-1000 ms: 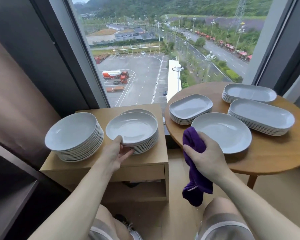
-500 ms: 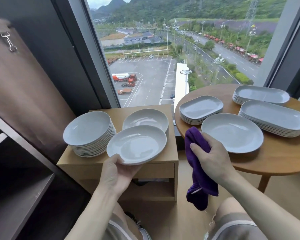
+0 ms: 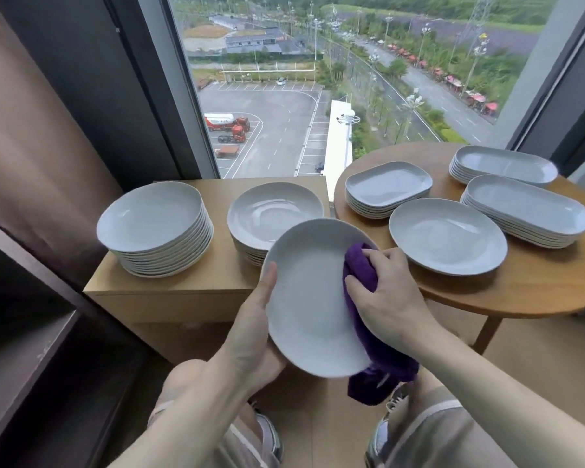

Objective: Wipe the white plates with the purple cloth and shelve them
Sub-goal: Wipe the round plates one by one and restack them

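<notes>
White plate (image 3: 309, 298) is held in the left hand (image 3: 254, 336) grip; right hand (image 3: 390, 300) grip presses purple cloth (image 3: 360, 268) into it.

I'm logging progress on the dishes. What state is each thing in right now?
Held plate: lifted, tilted, being wiped.
Purple cloth: bunched, pressed on the plate.
Left hand: gripping the plate's edge.
Right hand: gripping the cloth.
Single oval plate: flat on the round table.

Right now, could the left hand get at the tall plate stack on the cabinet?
Probably not yet: the left hand holds the plate being wiped. The tall stack itself sits uncovered.
</notes>
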The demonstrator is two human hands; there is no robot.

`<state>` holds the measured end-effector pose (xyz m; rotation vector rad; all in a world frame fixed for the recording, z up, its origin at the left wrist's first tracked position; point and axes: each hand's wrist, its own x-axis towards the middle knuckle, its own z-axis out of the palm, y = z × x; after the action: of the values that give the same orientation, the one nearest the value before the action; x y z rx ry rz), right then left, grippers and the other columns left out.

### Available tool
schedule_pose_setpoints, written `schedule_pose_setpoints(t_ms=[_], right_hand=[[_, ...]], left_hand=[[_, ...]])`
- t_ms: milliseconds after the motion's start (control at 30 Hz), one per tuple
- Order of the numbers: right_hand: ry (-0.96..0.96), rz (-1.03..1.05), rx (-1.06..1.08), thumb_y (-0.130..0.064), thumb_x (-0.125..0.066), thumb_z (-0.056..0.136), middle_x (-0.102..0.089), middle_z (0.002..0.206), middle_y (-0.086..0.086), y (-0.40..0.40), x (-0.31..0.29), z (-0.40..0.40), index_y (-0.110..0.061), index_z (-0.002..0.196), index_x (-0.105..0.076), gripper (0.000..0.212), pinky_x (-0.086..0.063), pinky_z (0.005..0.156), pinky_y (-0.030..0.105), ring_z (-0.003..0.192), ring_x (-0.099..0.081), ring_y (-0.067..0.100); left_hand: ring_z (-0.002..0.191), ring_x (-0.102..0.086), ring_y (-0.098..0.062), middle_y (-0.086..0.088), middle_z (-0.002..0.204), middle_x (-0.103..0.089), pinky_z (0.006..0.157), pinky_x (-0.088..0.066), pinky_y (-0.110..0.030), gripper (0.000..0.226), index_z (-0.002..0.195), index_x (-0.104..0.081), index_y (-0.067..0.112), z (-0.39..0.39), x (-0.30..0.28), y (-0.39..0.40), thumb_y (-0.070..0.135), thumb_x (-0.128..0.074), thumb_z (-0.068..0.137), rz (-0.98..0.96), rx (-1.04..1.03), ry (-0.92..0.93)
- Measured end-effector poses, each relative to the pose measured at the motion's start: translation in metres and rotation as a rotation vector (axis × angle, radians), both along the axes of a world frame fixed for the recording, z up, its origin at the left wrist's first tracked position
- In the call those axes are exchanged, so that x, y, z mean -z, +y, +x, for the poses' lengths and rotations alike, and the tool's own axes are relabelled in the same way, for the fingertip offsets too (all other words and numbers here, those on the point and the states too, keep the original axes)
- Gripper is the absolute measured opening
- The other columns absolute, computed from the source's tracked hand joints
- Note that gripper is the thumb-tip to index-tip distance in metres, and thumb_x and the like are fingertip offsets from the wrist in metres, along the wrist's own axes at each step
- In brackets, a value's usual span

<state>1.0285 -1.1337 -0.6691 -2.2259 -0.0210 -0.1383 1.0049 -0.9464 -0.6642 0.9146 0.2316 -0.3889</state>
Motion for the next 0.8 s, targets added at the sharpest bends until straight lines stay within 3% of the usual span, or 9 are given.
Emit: schedule_pose_setpoints(t_ms=[133,233,333,433,600,800], right_hand=[[0.029,-0.114,0.051,-0.032,-0.059,0.096,-0.036,0.112,-0.004,0.0,0.015,0.001,-0.022,0.119,-0.05,0.027,-0.036,0.093,0.032,0.107,-0.051,0.024],[-0.066,-0.202,0.027,-0.05,-0.046,0.095,-0.036,0.111,-0.006,0.008,0.019,0.0,-0.024,0.12,-0.049,0.037,-0.038,0.095,0.032,0.107,-0.046,0.018],[-0.152,-0.182,-0.075,-0.053,-0.03,0.096,-0.042,0.114,-0.002,0.021,0.013,-0.006,-0.018,0.126,-0.051,0.051,-0.031,0.089,0.022,0.102,-0.039,0.01],[-0.197,-0.139,-0.211,-0.043,-0.032,0.096,-0.043,0.11,0.0,0.038,0.011,-0.022,-0.016,0.123,-0.049,0.042,-0.04,0.085,0.029,0.095,-0.045,0.013],[-0.21,-0.175,-0.374,-0.036,-0.041,0.094,-0.039,0.098,-0.005,0.053,0.012,-0.04,-0.019,0.104,-0.047,0.021,-0.04,0.075,0.031,0.085,-0.043,0.011],[-0.211,-0.288,-0.539,-0.039,-0.042,0.095,-0.036,0.088,-0.004,0.048,0.011,-0.037,-0.021,0.09,-0.04,0.019,-0.041,0.068,0.035,0.073,-0.039,0.013]], left_hand=[[0.128,-0.064,-0.027,-0.009,0.136,-0.069,0.116,-0.042,-0.05,0.063,0.136,-0.067,0.019,-0.002,0.011,-0.012,0.062,-0.038,0.101,0.093,0.064,-0.01],[0.129,-0.064,-0.024,-0.008,0.136,-0.069,0.117,-0.042,-0.048,0.07,0.141,-0.062,0.02,-0.005,0.017,-0.023,0.068,-0.034,0.098,0.157,0.103,-0.039],[0.125,-0.067,-0.02,-0.007,0.13,-0.073,0.115,-0.044,-0.045,0.072,0.136,-0.066,0.025,-0.006,0.02,-0.03,0.073,-0.033,0.095,0.191,0.102,-0.027],[0.119,-0.07,-0.017,-0.005,0.119,-0.077,0.113,-0.046,-0.039,0.068,0.12,-0.076,0.028,-0.006,0.023,-0.033,0.076,-0.035,0.095,0.21,0.022,0.019],[0.092,-0.075,-0.019,-0.007,0.091,-0.076,0.083,-0.055,-0.032,0.068,0.08,-0.082,0.02,-0.001,0.025,-0.023,0.071,-0.04,0.099,0.131,-0.046,0.101],[0.082,-0.078,-0.024,-0.013,0.097,-0.079,0.063,-0.061,-0.028,0.065,0.105,-0.075,0.009,0.008,0.015,-0.011,0.061,-0.036,0.106,0.113,-0.098,0.081]])
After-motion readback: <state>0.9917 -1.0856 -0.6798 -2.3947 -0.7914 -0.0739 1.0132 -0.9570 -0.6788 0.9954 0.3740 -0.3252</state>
